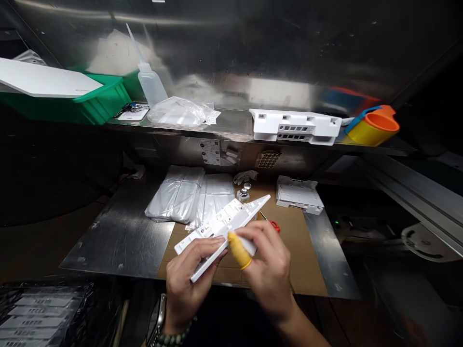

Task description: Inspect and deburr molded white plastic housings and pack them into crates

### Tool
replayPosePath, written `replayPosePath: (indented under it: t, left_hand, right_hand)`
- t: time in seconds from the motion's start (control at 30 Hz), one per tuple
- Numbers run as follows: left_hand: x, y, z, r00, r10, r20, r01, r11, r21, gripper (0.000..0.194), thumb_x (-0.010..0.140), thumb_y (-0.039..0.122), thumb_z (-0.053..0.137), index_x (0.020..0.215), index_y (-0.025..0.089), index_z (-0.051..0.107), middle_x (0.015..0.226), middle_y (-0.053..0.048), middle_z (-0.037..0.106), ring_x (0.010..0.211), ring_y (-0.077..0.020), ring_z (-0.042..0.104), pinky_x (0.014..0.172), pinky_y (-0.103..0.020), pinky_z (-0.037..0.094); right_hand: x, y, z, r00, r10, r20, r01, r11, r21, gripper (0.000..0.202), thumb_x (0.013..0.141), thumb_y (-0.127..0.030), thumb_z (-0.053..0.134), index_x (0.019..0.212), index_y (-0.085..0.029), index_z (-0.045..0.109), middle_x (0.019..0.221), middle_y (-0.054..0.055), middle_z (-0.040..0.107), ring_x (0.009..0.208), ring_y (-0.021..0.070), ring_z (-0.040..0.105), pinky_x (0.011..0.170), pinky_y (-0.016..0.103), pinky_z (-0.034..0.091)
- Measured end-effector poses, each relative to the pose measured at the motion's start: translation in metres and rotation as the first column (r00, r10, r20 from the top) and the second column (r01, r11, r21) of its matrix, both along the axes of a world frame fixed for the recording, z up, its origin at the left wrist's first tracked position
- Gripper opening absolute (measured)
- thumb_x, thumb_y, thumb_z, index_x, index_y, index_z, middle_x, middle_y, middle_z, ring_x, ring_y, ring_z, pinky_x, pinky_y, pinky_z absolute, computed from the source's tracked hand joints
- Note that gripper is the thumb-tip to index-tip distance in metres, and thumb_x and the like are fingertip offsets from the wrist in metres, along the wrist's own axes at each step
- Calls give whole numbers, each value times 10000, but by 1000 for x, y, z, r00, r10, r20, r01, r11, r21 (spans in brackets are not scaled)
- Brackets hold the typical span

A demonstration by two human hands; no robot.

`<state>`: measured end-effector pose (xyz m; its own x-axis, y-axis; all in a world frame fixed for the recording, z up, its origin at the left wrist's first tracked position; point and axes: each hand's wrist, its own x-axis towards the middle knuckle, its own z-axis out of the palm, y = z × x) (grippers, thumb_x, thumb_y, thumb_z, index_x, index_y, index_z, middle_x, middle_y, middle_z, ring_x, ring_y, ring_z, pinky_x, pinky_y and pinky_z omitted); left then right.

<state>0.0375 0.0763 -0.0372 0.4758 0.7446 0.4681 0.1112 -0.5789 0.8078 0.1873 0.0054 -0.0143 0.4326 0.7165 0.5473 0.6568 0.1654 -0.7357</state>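
Note:
A white plastic housing point(235, 219) is held tilted above the cardboard sheet, its moulded inner side with slots and ribs partly showing. My left hand point(190, 274) is closed round its lower left end, thumb on the near edge. My right hand point(265, 265) is closed on its right side. A yellow finger cot point(238, 250) covers the right thumb, which lies against the near edge. My fingers hide part of the housing. Just behind the right hand lies a tool with a red handle point(275, 225), mostly hidden.
Bundled clear plastic bags point(177, 193) lie behind the left hand, beside a small metal-topped dispenser point(243, 192). Another white housing point(300, 193) is at the back right. The shelf above bears a green bin point(104, 99), a squeeze bottle point(152, 84), a white housing point(296, 126) and a tape roll point(374, 129).

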Motion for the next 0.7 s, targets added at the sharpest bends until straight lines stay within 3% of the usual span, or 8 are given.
replayPosePath:
  t: [0.13, 0.27, 0.33, 0.47, 0.53, 0.7]
  left_hand:
    - [1, 1, -1, 1000, 12, 5, -12, 1000, -3, 350, 827, 31, 704, 1061, 283, 763, 1071, -39, 793, 1000, -252, 744, 854, -339, 594]
    - [-1, 3, -4, 1000, 27, 15, -28, 996, 87, 315, 813, 21, 732, 1038, 241, 750, 1003, -46, 796, 935, -238, 754, 843, -344, 607]
    - [-3, 5, -7, 1000, -5, -14, 7, 988, 157, 334, 824, -1, 715, 1076, 218, 723, 1029, -57, 786, 960, -222, 745, 858, -335, 605]
    - [-4, 10, -10, 999, -43, -32, 49, 980, 193, 325, 857, -22, 668, 1094, 200, 684, 1062, -67, 765, 979, -181, 724, 870, -291, 588]
    - [-5, 11, -11, 998, -53, -30, 58, 979, 193, 324, 858, -26, 666, 1089, 201, 680, 1065, -66, 761, 981, -176, 721, 872, -282, 583]
    - [-8, 10, -13, 998, -41, -58, 51, 981, 185, 355, 830, -27, 704, 1099, 204, 688, 1047, -51, 762, 986, -184, 724, 908, -301, 574]
  right_hand:
    - [-1, 1, -3, 996, 84, 7, -84, 995, 50, 150, 902, -111, 669, 1021, -196, 705, 923, 48, 674, 854, 171, 651, 744, 270, 529]
    - [21, 9, -16, 993, -113, 11, 113, 993, 23, 88, 923, -156, 663, 978, -205, 713, 918, 48, 656, 835, 181, 631, 708, 293, 499]
    - [22, 9, -16, 988, -154, 4, 154, 988, 8, 84, 930, -153, 654, 965, -203, 711, 915, 49, 648, 833, 183, 625, 703, 298, 494]
    - [3, 4, -6, 998, 49, 25, -50, 998, 44, 147, 910, -84, 638, 1001, -182, 699, 914, 53, 659, 849, 173, 631, 737, 280, 519]
    - [3, 4, -6, 996, 88, 32, -90, 994, 58, 156, 903, -79, 643, 1010, -177, 700, 914, 53, 663, 848, 171, 630, 740, 276, 519]
    - [26, 12, -20, 992, -126, 22, 126, 992, 12, 97, 926, -121, 641, 957, -186, 705, 921, 62, 650, 847, 190, 620, 721, 309, 491]
